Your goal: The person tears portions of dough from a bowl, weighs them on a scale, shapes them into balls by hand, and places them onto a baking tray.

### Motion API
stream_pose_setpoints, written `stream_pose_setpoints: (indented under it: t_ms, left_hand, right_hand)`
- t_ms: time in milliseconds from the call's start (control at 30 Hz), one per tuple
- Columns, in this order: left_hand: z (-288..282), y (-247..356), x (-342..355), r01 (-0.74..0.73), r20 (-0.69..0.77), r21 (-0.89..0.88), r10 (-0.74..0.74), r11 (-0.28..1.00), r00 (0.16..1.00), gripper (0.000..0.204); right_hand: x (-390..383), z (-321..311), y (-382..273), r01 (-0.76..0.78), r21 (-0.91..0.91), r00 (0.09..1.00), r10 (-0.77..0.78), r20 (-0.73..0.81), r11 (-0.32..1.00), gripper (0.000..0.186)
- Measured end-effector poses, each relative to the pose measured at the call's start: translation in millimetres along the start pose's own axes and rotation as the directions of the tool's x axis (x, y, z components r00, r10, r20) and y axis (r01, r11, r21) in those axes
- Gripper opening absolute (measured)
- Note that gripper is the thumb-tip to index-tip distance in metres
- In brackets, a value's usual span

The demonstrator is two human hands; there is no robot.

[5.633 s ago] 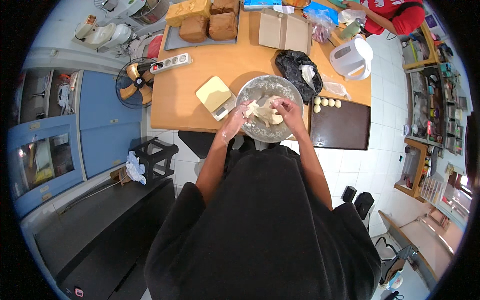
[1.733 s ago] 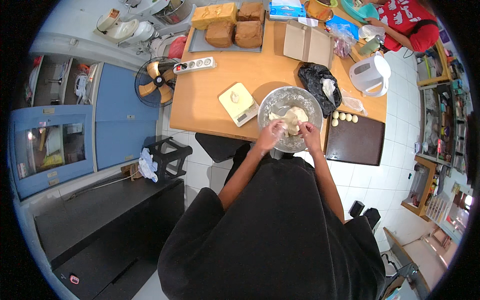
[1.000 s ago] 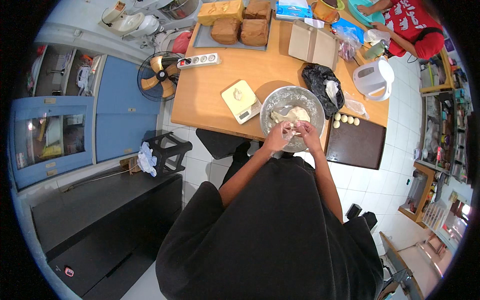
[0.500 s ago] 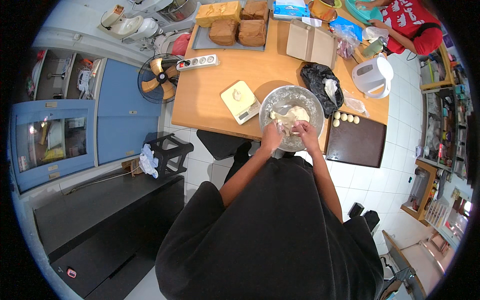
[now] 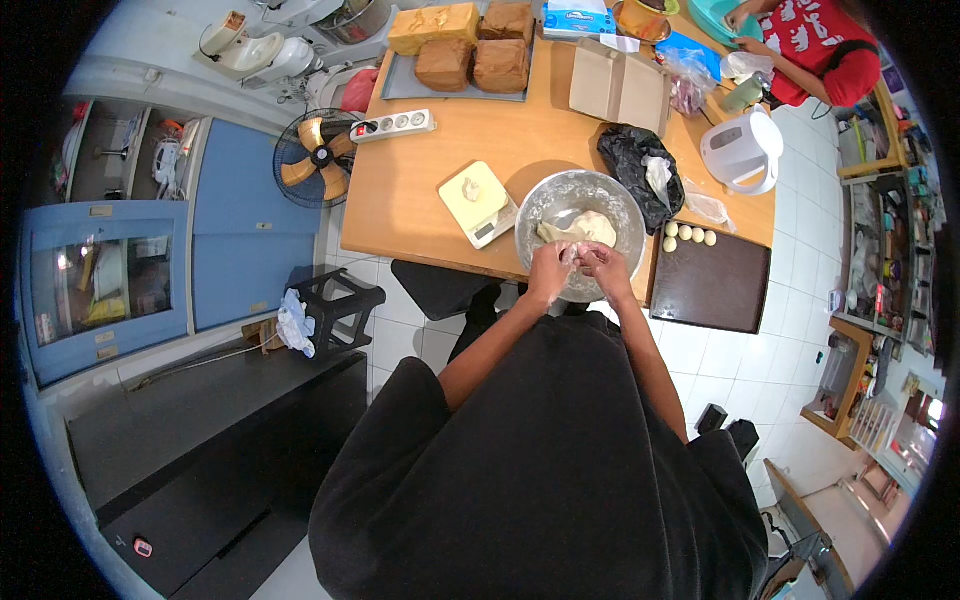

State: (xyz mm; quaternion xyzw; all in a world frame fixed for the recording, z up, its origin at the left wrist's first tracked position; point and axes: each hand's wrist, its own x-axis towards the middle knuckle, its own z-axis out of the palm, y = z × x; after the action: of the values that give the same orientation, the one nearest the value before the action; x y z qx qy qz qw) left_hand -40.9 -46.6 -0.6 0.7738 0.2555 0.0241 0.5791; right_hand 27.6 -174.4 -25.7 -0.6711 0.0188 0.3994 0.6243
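Note:
A floured metal bowl (image 5: 532, 212) holds pale dough (image 5: 588, 226) near the table's front edge. My left hand (image 5: 553, 265) and my right hand (image 5: 598, 265) meet over the bowl's near half, fingertips pinched together on a small bit of dough, largely hidden by the fingers. Left of the bowl, a yellow-topped scale (image 5: 460, 200) bears a small dough lump (image 5: 470, 190). Several pale dough balls (image 5: 697, 235) line the far edge of a dark tray (image 5: 709, 283) on the right, next to a crumpled black bag (image 5: 630, 165).
The wooden table (image 5: 400, 190) also carries cakes (image 5: 440, 65) on a tray, a power strip (image 5: 398, 125), an open box (image 5: 615, 85) and a white kettle (image 5: 740, 150). A person in red (image 5: 810, 40) handles a turquoise bowl. A fan (image 5: 315, 160) and black stool (image 5: 340, 305) stand left.
Since 5.6 seconds ago a dough lump has appeared on the scale. My fingers have moved down from the main dough to the bowl's near half and have drawn together.

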Motion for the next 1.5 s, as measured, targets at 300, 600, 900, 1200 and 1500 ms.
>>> stream_pose_setpoints:
  t_ms: [300,600,900,1200,1500]
  left_hand:
    - [-16,-24,11,-0.022,-0.063,-0.043,0.019,0.999,0.998,0.027]
    - [-134,-37,89,0.335,-0.395,0.107,-0.269,0.936,0.878,0.026]
    - [-132,-100,119,0.341,-0.364,0.631,-0.123,0.697,0.923,0.042]
    - [-130,-88,106,-0.025,-0.406,0.428,0.217,0.904,0.888,0.035]
    - [-74,3,49,-0.349,-0.093,0.297,0.391,0.889,0.916,0.024]
  right_hand:
    - [16,-3,18,0.059,0.1,0.994,-0.049,-0.097,0.993,0.027]
    - [15,-8,21,0.005,-0.14,0.99,-0.025,-0.142,0.99,0.044]
    - [10,-12,17,0.067,-0.135,0.982,-0.089,-0.164,0.989,0.038]
    - [-3,-13,-2,0.052,-0.107,0.985,-0.069,-0.156,0.993,0.033]
    - [0,15,-35,0.387,-0.093,0.921,-0.389,-0.004,0.918,0.034]
